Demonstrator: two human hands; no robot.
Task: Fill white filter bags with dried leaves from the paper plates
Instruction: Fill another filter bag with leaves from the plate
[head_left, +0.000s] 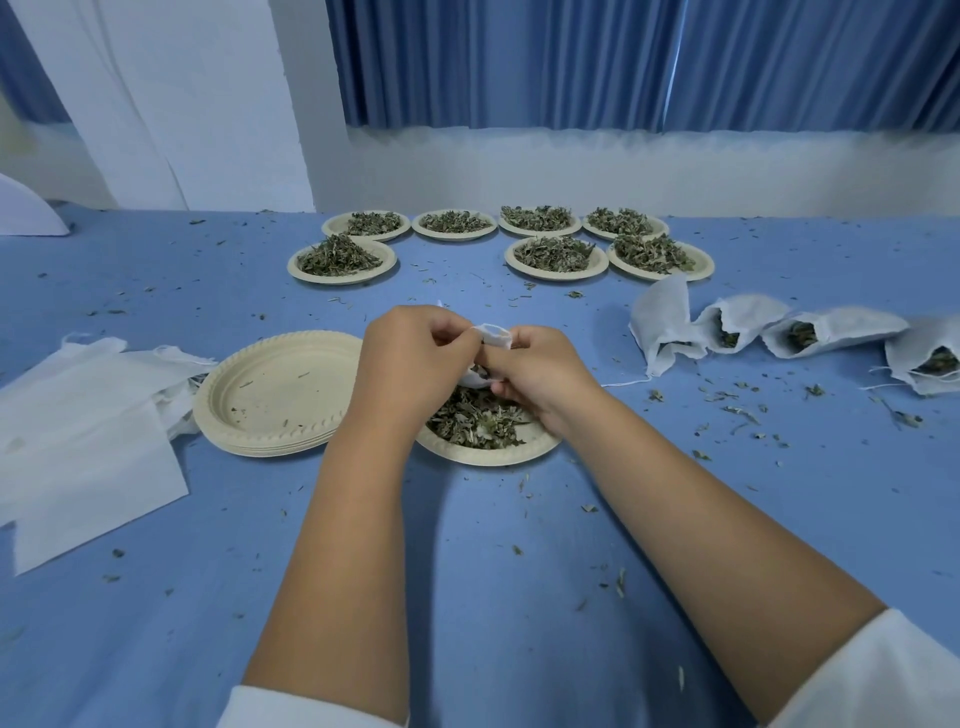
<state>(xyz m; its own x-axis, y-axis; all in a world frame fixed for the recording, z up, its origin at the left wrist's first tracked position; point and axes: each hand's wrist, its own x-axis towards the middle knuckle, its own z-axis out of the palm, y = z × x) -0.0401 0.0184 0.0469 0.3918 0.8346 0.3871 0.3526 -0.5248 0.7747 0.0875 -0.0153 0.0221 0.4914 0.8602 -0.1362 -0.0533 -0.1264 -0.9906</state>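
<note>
Left hand (410, 358), right hand (540, 374) on filter bag (493, 335) over plate (488, 457) edge

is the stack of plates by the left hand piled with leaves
No, the stack of paper plates is nearly bare, with only a few leaf crumbs on top, unlike the leaf-filled plate beside it.

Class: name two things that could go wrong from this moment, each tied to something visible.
1. The left hand and right hand pinch the filter bag bunched above the plate of leaves; leaves could miss its mouth, like bits littering the blue cloth.
2. The filled bags lie sideways, mouths open; contents could spill.
</note>
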